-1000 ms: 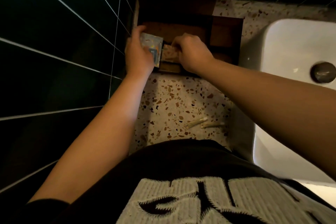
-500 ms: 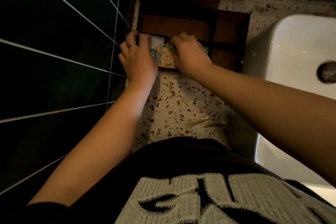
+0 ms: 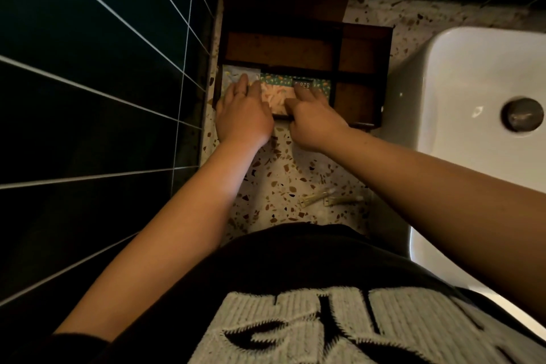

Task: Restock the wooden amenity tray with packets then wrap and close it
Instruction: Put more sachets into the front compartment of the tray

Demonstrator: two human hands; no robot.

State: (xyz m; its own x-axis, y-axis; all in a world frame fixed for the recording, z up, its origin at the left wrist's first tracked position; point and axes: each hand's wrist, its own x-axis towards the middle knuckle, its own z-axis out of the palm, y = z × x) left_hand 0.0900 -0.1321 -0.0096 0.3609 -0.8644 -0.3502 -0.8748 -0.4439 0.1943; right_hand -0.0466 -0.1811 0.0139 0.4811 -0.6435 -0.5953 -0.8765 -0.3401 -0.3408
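Note:
A dark wooden amenity tray [image 3: 366,38] with several compartments sits at the back of the terrazzo counter, against the tiled wall. Its near-left compartment holds flat packets: a pale bluish packet [image 3: 233,75] at the left, a pink patterned packet [image 3: 276,96] in the middle and a green patterned packet [image 3: 282,80] behind it. My left hand [image 3: 243,115] lies flat on the pale packet, fingers spread. My right hand [image 3: 313,118] presses its fingertips on the green and pink packets. The far compartment and the right compartments look bare.
A white basin [image 3: 472,127] with a round metal drain [image 3: 521,114] fills the right side. Two thin wrapped sticks [image 3: 328,199] lie on the terrazzo counter [image 3: 274,174] near my body. Dark tiled wall [image 3: 94,97] stands close at the left.
The pale packet that my left hand held upright now lies flat in the tray's near-left compartment. Both hands have lowered onto the packets, and the green packet is now in view.

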